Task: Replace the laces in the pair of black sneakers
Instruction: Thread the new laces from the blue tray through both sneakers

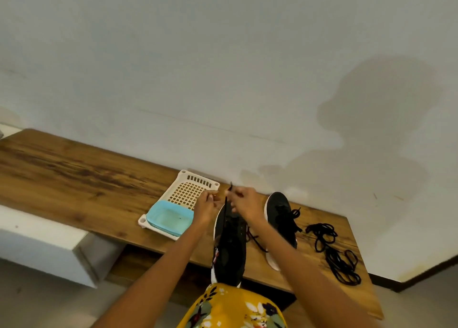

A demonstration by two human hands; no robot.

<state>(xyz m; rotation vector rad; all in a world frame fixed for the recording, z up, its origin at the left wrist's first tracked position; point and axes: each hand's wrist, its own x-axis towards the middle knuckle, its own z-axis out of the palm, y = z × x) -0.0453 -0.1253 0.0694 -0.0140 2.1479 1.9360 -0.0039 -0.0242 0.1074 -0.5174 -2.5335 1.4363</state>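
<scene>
On the near edge of the wooden table [74,179], we find one black sneaker [229,243] standing toe-up, its heel against the yellow floral garment [233,308] at the person's lap. Both hands are raised just above its toe. The right hand [244,205] pinches a black lace [226,204] that runs taut from the fingers down into the shoe. The left hand [205,206], just beside it, has its fingertips drawn together; we cannot tell whether they hold anything. The second sneaker [281,218] lies on the table to the right, behind the right forearm, laced. Loose black laces [332,251] lie coiled further right, well apart from both hands. A white perforated tray [190,191] holding a blue dish [168,220] sits just left of the left hand.
</scene>
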